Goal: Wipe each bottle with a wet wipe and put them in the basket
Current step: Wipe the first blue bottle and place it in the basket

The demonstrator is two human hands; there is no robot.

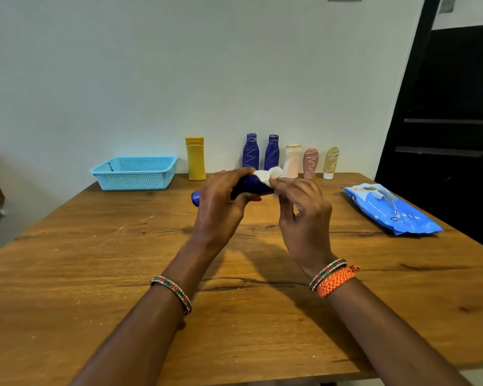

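Observation:
My left hand (221,203) grips a dark blue bottle (251,186), held sideways above the table with its cap end pointing left. My right hand (301,207) pinches a white wet wipe (267,175) against the bottle's right end. Along the wall stand a yellow bottle (195,158), two blue bottles (251,151) (272,153), a pale pink bottle (292,162), a pink tube (310,162) and a beige tube (331,162). A light blue plastic basket (134,173) sits at the back left; it looks empty of bottles.
A blue pack of wet wipes (391,208) lies at the right of the wooden table (123,274), its flap open. A dark doorway (452,121) stands at the far right. The wall runs right behind the bottles.

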